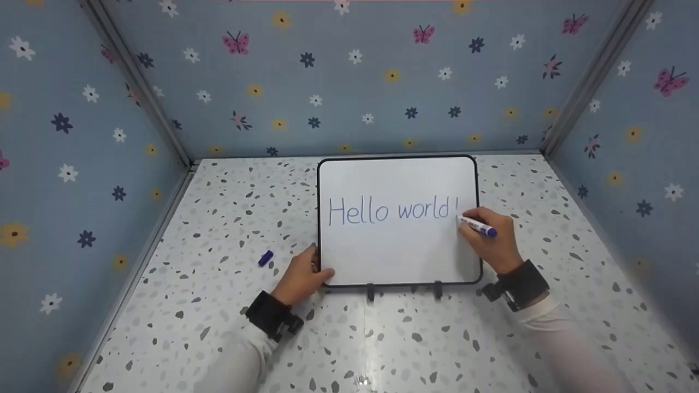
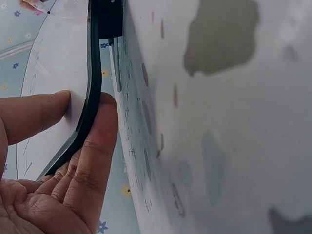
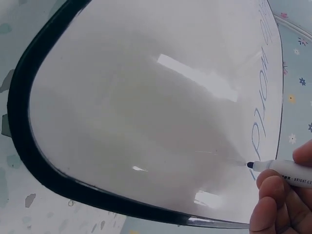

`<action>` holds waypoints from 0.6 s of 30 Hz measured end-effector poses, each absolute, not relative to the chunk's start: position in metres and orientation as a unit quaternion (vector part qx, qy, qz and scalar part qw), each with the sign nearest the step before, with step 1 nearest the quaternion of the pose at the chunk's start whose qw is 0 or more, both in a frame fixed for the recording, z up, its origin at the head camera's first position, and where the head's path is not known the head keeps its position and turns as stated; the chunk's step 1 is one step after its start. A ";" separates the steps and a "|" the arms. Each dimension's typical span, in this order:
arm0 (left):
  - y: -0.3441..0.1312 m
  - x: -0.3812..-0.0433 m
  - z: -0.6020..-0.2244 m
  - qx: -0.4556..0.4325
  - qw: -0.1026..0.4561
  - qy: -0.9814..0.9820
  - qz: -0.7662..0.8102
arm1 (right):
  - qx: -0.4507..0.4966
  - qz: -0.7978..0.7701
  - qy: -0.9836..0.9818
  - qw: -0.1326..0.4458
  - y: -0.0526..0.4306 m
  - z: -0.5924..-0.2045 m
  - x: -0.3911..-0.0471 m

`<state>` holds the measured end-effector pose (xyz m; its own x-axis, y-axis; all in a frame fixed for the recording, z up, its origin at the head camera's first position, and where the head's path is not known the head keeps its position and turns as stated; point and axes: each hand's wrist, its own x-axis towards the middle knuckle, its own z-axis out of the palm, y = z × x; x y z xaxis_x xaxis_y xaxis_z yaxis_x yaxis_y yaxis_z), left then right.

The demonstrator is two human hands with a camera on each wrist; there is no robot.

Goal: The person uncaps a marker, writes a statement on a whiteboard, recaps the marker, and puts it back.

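Observation:
A whiteboard (image 1: 398,251) with a black frame bears the handwritten words "Hello world!" in blue. My right hand (image 1: 494,240) pinches a white marker (image 1: 476,225) with a blue end, its dark tip (image 3: 250,165) at the board's surface just below the exclamation stroke. At the lower left corner, my left hand (image 1: 303,275) grips the board's edge. In the left wrist view the thumb lies on the board's face and the fingers (image 2: 100,146) lie behind the black rim. A blue marker cap (image 1: 265,258) lies on the table, left of the board.
The speckled table (image 1: 218,218) runs back to a blue wall (image 1: 360,65) with flowers and butterflies, and similar panels stand at both sides. Two dark clips (image 1: 371,292) stick out at the board's lower edge. Black camera straps circle both wrists.

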<state>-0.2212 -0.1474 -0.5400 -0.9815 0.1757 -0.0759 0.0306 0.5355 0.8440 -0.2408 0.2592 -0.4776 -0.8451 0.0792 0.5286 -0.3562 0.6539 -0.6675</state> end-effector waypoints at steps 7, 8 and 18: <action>-0.150 -0.220 -0.539 0.061 0.070 0.883 0.460 | 0.096 0.436 -0.861 0.243 0.248 -0.479 -0.233; -0.150 -0.219 -0.539 0.061 0.071 0.884 0.458 | 0.099 0.442 -0.860 0.236 0.246 -0.480 -0.232; -0.173 -0.219 -0.527 0.055 -0.017 0.937 0.345 | 0.156 0.472 -0.842 0.208 0.227 -0.488 -0.218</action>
<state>-0.2192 -0.1729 -0.5266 -0.9934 0.0908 0.0707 0.1150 0.7554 0.6452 -0.2180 0.2274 -0.4881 -0.8646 -0.0672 0.4979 -0.4598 0.5056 -0.7301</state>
